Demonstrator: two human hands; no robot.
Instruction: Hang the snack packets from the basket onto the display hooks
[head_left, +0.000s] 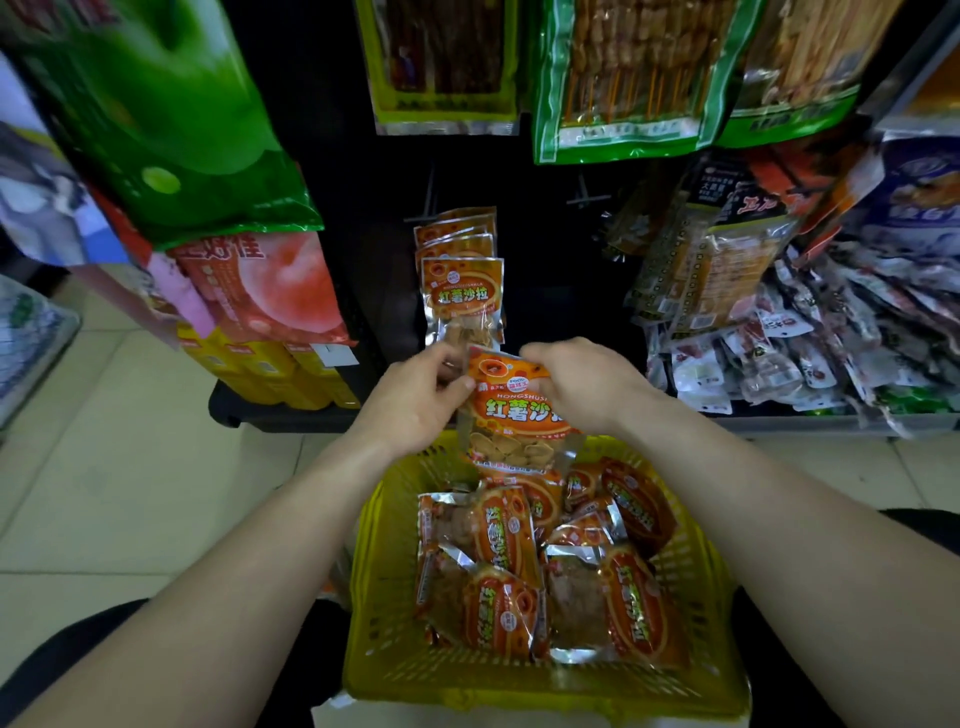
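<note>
Snack packet (511, 415), orange, is upright above the yellow basket (382, 525) of more such packs, just below matching packets (462, 291) hanging on the display. Left hand (415, 402) and right hand (582, 387) each pinch a top corner, fingers curled on it. Its label reads "红薯沙拉", "HONGSHUS" and "FOOD"

Dim store light, foil glare, blurred fisheye-warped edges
</note>
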